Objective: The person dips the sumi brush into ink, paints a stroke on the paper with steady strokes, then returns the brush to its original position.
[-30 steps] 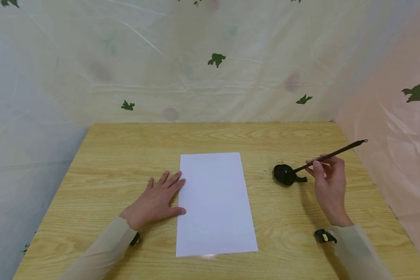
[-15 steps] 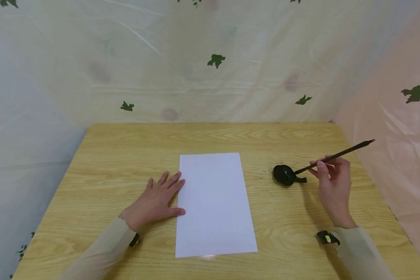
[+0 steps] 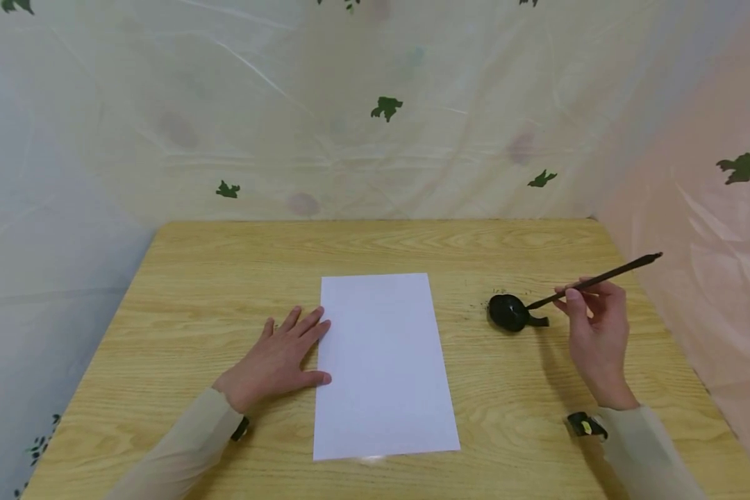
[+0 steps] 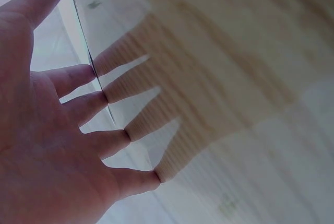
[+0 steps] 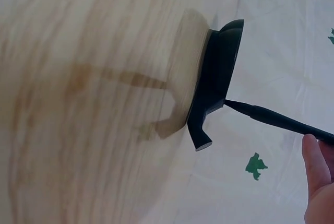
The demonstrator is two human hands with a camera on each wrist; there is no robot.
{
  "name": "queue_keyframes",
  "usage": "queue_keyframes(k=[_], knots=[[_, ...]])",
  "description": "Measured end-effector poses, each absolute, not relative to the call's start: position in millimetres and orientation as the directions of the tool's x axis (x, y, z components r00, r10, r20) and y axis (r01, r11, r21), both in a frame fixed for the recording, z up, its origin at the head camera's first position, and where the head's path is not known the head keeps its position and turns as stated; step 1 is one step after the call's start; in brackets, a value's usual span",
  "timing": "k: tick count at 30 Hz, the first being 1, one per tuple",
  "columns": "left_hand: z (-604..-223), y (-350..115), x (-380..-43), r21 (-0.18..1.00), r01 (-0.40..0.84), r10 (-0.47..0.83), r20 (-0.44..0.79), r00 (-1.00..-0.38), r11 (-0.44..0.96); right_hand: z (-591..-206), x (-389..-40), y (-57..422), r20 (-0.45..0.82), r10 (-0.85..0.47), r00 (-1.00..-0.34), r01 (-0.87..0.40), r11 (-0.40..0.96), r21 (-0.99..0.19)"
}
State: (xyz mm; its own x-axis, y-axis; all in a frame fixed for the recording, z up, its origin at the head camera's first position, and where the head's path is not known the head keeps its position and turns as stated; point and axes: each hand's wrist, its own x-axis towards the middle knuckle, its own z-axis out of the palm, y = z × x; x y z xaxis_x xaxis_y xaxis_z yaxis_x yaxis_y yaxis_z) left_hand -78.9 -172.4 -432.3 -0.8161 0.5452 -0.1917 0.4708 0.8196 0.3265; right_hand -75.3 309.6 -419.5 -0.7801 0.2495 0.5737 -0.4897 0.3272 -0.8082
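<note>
A white sheet of paper (image 3: 381, 368) lies in the middle of the wooden table. On its left edge rest the thumb and some fingertips of my left hand (image 3: 275, 364), palm down with the fingers spread. The left wrist view shows this hand (image 4: 57, 125) from the palm side. My right hand (image 3: 600, 347) pinches a dark writing brush (image 3: 619, 273) by its shaft, slanting up to the right. The brush tip meets the right rim of a small black ink dish (image 3: 506, 314) with a short curved stem. In the right wrist view, the tip touches the dish (image 5: 216, 67) at its rim.
Small dark specks (image 3: 484, 303) mark the wooden table (image 3: 225, 264) around the dish. Pale cloth (image 3: 375, 160) with green leaf shapes hangs behind the table and along both sides. The table's far edge runs close to this cloth.
My right hand has shifted slightly right, drawing the brush tip from inside the dish to its right rim. The left hand and the paper have stayed in place.
</note>
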Motion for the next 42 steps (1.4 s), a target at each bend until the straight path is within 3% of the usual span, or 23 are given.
queue_keyframes(k=[11,19,25,42], knots=[[-430.2,-172.0,-77.6,0.333,0.473,0.547,-0.180,-0.817,0.816,-419.3,-74.9,309.0,0.576,0.266,-0.773,-0.458,0.393,-0.797],[-430.9,-172.3,-78.0,0.329,0.468,0.543,-0.188,-0.819,0.820,-422.9,-79.3,309.7,0.583,0.248,-0.774,-0.558,0.168,-0.812],[-431.9,-172.2,-78.6,0.326,0.463,0.537,-0.192,-0.821,0.824,-424.1,-79.7,309.1,0.555,0.255,-0.792,-0.482,0.296,-0.825],[-431.0,-171.9,-79.0,0.326,0.457,0.533,-0.201,-0.822,0.828,-425.1,-83.8,310.5,0.549,0.273,-0.790,-0.405,0.440,-0.801]])
